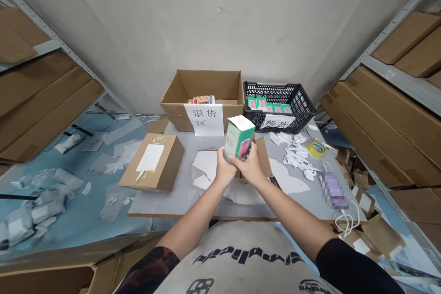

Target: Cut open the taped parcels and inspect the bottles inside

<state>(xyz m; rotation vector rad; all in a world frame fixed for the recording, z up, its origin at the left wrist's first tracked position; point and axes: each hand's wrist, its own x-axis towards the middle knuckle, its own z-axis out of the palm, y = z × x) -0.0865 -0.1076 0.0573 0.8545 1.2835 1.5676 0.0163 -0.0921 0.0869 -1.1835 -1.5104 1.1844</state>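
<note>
The desk [161, 202] has a gray top with a brown front edge. At the rear, an open cardboard box [203, 85] with a paper sign [204, 119] on its front stands just beside a black plastic crate [296, 96]. Left of center lies a taped cardboard parcel [168, 165]. Torn white paper [205, 165] lies at the middle. Right of center lie white paper scraps [294, 154], a roll of yellow tape [317, 149], a blurred purple item [334, 190], and a white cable [347, 220].
</note>
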